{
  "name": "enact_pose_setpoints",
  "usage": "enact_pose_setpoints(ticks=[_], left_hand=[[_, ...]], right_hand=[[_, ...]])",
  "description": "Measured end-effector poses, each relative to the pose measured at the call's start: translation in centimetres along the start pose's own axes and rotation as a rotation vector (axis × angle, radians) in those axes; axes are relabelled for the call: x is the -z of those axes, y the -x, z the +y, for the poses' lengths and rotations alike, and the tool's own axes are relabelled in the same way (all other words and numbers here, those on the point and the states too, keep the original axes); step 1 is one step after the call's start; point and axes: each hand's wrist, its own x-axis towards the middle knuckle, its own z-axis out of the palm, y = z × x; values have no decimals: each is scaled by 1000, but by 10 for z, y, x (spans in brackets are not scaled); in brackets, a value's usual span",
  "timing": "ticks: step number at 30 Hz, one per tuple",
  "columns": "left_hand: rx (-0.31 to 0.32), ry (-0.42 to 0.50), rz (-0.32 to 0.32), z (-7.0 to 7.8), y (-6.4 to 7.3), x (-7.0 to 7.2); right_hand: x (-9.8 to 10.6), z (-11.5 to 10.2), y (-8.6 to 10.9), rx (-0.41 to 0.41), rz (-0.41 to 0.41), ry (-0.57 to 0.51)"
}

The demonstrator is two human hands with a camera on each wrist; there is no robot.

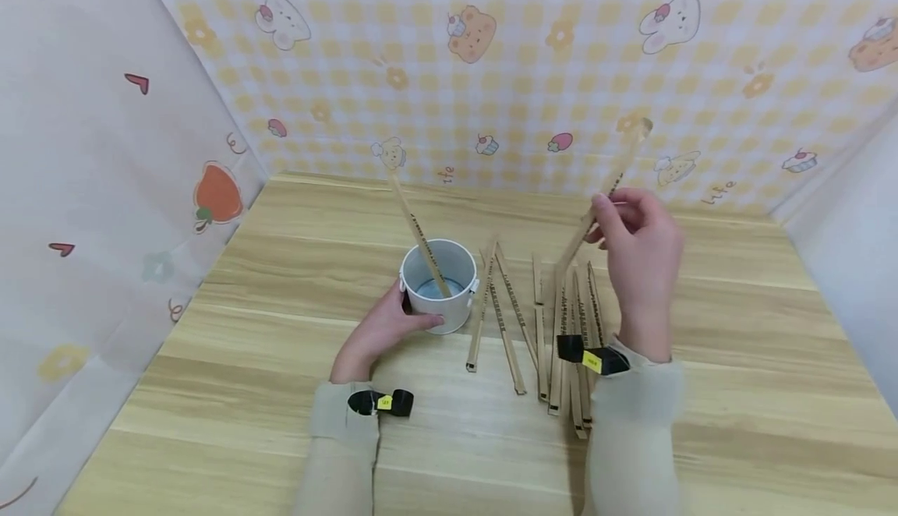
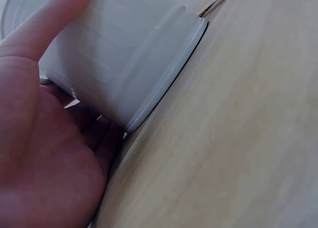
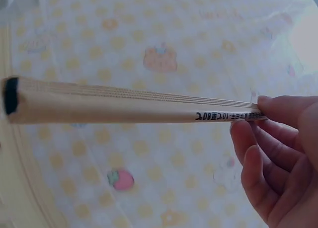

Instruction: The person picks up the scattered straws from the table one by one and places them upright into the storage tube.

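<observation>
A small white bucket (image 1: 452, 316) stands upright on the table, with one paper-wrapped straw (image 1: 415, 227) leaning in it. My left hand (image 1: 382, 329) grips the bucket from its left side, thumb across the front and fingers round the far side. In the left wrist view the thumb lies along the bucket's wall (image 2: 119, 54). My right hand (image 1: 645, 255) pinches another paper-wrapped straw (image 3: 134, 104) between thumb and fingertips, raised and tilted above the table. Its tan wrapper has black print and a dark end. Below lie several more wrapped straws (image 1: 539, 356).
The wood-grain table (image 1: 245, 344) meets a yellow-checked patterned sheet (image 1: 505, 111) at the back. A pale sheet (image 1: 91, 189) rises along the left edge and a plain pale wall (image 1: 849, 204) on the right. The loose straws lie spread and partly overlapping right of the bucket.
</observation>
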Motion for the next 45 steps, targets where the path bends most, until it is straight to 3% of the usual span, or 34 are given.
enact_pose_setpoints(ticks=[2, 6, 14, 16, 23, 26, 45], left_hand=[[-7, -3, 2, -7, -2, 0], [-23, -6, -1, -5, -2, 0], [-22, 25, -16, 21, 4, -3], [-22, 19, -13, 21, 4, -3], [-31, -39, 6, -3, -2, 1], [-29, -41, 15, -7, -2, 2], [12, -48, 31, -7, -1, 1]], right_hand=[[-8, -12, 5, 73, -3, -83], [-21, -32, 15, 167, -12, -212], [-47, -40, 18, 202, -50, -320], [-57, -35, 17, 216, -74, -297], [-90, -17, 17, 263, -178, -151], [-99, -13, 19, 262, -226, -88], [-134, 10, 27, 209, -478, 204]])
